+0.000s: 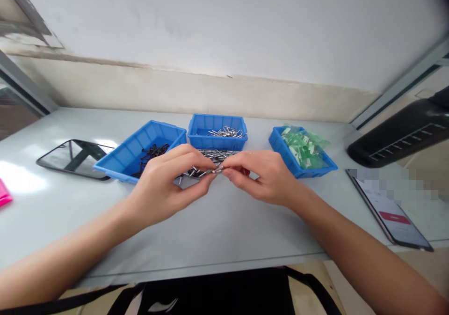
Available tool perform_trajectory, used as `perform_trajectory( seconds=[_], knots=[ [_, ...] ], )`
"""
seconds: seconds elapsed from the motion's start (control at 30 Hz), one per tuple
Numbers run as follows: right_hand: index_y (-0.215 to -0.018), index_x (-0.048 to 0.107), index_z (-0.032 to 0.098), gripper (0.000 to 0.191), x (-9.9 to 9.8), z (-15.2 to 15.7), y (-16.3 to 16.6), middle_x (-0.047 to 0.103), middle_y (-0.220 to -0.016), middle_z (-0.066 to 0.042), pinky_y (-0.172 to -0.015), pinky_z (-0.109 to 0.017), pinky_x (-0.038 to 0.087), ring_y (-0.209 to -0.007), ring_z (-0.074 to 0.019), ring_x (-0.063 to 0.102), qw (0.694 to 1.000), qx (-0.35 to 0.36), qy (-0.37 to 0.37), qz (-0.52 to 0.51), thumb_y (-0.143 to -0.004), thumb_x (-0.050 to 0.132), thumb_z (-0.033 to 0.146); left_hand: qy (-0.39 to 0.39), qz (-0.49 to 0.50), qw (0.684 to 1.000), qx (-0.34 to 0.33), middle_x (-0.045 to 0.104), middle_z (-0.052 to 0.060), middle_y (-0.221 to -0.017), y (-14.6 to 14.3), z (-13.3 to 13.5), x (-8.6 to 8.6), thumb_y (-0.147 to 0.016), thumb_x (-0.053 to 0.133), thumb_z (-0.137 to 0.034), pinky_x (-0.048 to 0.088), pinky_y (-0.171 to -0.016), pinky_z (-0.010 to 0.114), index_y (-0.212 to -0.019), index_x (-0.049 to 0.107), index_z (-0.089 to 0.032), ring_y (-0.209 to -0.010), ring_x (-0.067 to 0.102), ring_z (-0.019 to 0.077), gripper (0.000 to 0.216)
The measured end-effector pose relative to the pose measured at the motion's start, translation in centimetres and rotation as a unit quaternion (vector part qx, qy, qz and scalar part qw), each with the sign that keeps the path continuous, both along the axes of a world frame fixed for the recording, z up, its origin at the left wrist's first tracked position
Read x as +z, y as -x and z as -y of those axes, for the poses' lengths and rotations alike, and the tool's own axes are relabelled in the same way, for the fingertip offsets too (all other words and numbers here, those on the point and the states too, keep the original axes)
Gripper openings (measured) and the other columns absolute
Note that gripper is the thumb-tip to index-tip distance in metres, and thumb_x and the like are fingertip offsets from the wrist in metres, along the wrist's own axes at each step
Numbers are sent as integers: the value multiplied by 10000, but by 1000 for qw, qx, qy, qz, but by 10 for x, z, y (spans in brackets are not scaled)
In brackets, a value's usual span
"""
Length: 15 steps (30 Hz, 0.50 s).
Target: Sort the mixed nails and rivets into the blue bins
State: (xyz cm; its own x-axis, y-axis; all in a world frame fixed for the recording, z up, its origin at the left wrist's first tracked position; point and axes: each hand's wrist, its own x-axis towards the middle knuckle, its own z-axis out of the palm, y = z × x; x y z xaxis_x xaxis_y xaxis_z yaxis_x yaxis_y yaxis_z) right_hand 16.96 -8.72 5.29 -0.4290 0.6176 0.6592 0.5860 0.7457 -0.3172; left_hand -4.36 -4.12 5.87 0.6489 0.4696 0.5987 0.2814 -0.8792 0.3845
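Note:
Above the grey table, my left hand (175,174) and my right hand (261,174) meet, fingertips almost touching. Both are closed in a pinch around a small silver metal piece (218,169), whose exact kind is too small to make out. Right behind my fingers is a pile of slim silver and dark metal pins (215,154), partly covered by my hands. Beyond my left hand a blue bin (121,158) holds dark screw-like pieces (154,152). Another blue bin (217,142), straight ahead, contains thin silver pieces (228,132).
At the right, a blue bin (317,171) is filled with green plastic packets (303,146). A black bottle (400,130) and a phone (389,212) are farther right. On the left lie a dark glossy flat panel (75,158) and a pink item (3,194). A wall rises behind.

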Motion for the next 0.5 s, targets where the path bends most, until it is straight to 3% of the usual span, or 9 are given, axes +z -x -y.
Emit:
perform_trajectory(
  seconds=[0.5],
  knots=[
    [-904, 615, 180, 123, -2, 0, 4, 647, -661, 37, -571, -198, 413, -586, -76, 577, 996, -19, -66, 53, -936, 503, 216, 27, -42, 999, -9, 650, -12, -890, 0, 0, -2, -838, 586, -139, 476, -749, 232, -918, 623, -209, -838, 605, 128, 112]
  ],
)
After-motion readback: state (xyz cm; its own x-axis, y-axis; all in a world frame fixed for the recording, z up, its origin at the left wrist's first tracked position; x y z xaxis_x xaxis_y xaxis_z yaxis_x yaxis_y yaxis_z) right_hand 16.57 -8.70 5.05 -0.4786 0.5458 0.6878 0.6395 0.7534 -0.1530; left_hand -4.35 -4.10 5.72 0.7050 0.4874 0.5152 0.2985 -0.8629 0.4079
